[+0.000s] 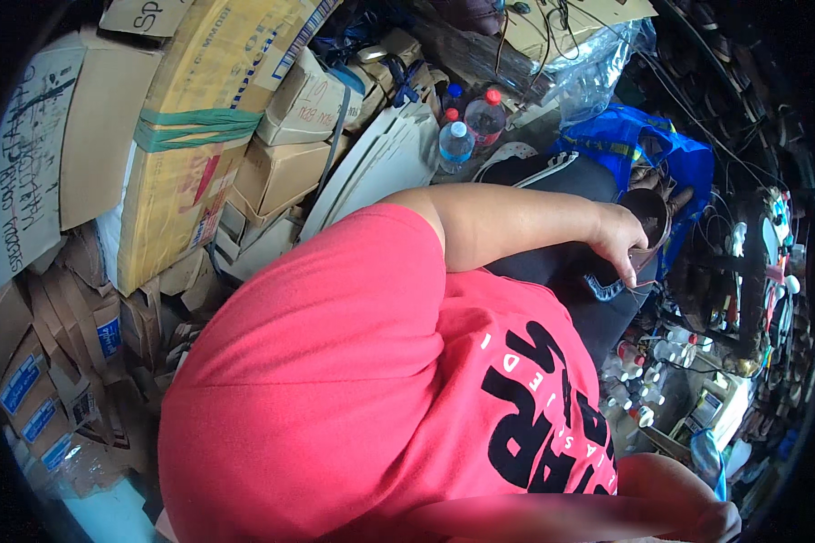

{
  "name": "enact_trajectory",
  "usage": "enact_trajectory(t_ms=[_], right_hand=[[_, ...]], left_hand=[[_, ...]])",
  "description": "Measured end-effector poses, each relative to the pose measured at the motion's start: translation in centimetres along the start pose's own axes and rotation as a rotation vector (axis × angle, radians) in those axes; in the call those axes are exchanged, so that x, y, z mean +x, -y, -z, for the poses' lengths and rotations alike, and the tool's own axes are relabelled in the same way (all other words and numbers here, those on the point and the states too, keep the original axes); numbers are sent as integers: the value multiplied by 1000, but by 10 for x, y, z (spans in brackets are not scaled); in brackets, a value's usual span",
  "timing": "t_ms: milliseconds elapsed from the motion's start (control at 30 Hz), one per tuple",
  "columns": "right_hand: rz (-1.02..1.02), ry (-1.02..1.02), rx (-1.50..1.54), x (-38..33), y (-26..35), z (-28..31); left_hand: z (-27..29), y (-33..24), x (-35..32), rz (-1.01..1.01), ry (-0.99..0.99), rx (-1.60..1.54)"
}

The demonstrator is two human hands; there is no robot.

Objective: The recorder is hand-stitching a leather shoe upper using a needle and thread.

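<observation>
My left arm reaches across from the pink shirt, and my left hand (620, 240) is closed on the edge of a brown shoe (648, 210) above my dark-trousered leg. The shoe shows only in part, with a curved rim and a hollow inside. Below the fingertips runs a thin reddish thread (641, 285), beside a dark blue fabric piece (604, 289) with a pale edge. My right hand (720, 522) is a curled fist at the lower right, well apart from the shoe. Its inner side is hidden, so what it holds, if anything, cannot be made out.
A blue bag (620, 136) lies open beyond the shoe. Bottles with red and blue caps (485, 118) stand near my left elbow. Stacked cardboard boxes (190, 136) crowd the left. Small bottles (638, 385) and a cluttered rack (770, 244) are at the right.
</observation>
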State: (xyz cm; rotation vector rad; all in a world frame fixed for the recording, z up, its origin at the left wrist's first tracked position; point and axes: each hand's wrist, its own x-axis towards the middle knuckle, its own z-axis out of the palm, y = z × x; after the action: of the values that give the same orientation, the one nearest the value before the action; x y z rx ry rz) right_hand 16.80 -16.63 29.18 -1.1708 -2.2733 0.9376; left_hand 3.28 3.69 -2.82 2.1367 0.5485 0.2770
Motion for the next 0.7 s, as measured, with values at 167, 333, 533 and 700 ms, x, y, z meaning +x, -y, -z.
enact_trajectory(t_ms=[167, 333, 533, 700], right_hand=[[67, -105, -20, 24, -53, -18], [134, -213, -45, 51, -117, -36], [58, -405, -112, 59, -181, -70], [-188, -600, -368, -14, -199, -49]], left_hand=[[1, 0, -4, 1, -10, 5], [2, -4, -7, -4, -4, 21], [-5, 3, 11, -204, 58, 62], [2, 10, 12, -181, 84, -129]])
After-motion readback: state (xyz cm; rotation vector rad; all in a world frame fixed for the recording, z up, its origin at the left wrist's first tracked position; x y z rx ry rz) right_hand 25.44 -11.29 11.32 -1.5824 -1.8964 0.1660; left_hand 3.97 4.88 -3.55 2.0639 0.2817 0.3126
